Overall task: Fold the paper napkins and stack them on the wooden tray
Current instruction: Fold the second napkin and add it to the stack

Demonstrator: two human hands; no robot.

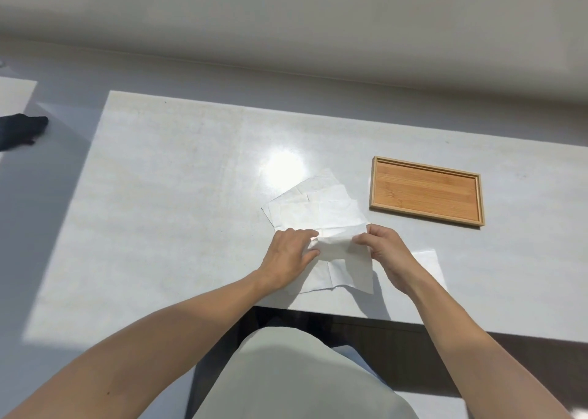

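Observation:
A loose pile of white paper napkins (315,207) lies spread on the white table, just beyond my hands. My left hand (291,253) and my right hand (386,250) each pinch one side of a single napkin (342,259), whose top edge is lifted and creased while its lower part hangs toward the table's near edge. Another napkin (429,266) lies flat under my right wrist. The wooden tray (426,191) sits to the right of the pile with nothing in it.
The white table (178,196) stretches far to the left and behind the napkins. A dark object (22,129) lies on another surface at the far left. A pale wall ledge (286,52) runs behind the table. My lap is below the near edge.

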